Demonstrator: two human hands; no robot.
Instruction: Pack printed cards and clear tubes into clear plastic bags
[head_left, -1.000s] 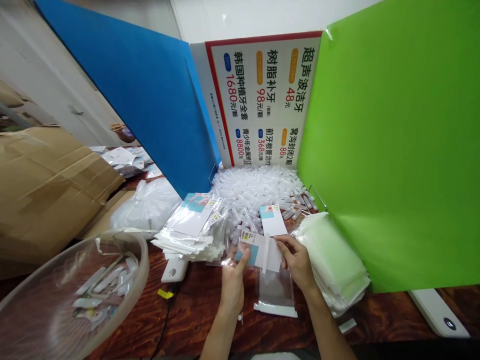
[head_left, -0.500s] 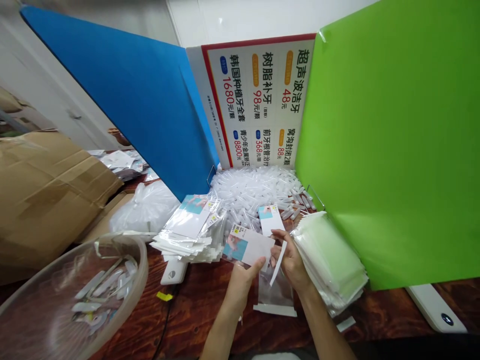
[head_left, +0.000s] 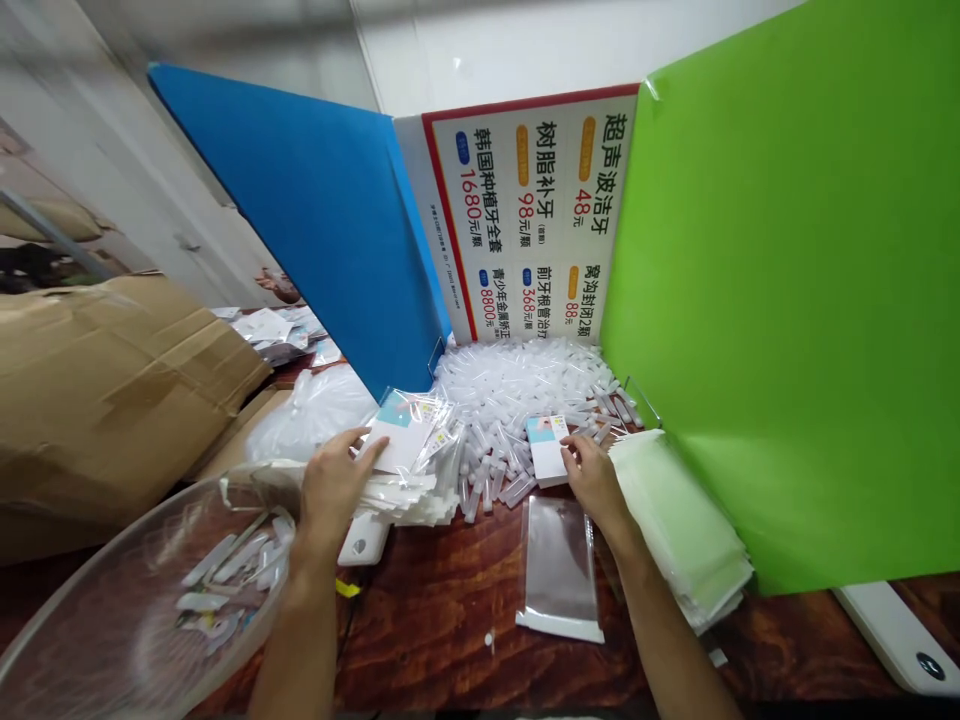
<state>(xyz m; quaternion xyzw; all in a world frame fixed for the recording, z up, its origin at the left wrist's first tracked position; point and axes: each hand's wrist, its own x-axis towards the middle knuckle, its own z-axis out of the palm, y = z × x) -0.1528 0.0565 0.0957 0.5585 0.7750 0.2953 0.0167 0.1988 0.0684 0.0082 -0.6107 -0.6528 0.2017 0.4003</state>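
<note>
On the left, my left hand [head_left: 339,475] is closed on the edge of a clear bag with a printed card inside [head_left: 401,440], at the top of a pile of similar filled bags [head_left: 420,500]. My right hand [head_left: 596,475] has its fingertips pinched at the right edge of a blue-and-white card [head_left: 547,455] on a small stack. An empty clear bag [head_left: 559,565] lies flat below that stack, its white strip towards me. Beyond the cards spreads a heap of small translucent white tubes [head_left: 517,390].
A stack of clear bags [head_left: 682,530] stands at right before the green panel [head_left: 787,300]. The blue panel [head_left: 315,230] rises at left. A plastic basin [head_left: 97,610] holds loose pieces, near a cardboard box [head_left: 112,390]. White devices [head_left: 885,640] lie on the wooden table [head_left: 435,640].
My left hand has carried the bagged card left onto the pile. My right hand has let go of the white strip and moved to the card stack. The camera view has shifted slightly.
</note>
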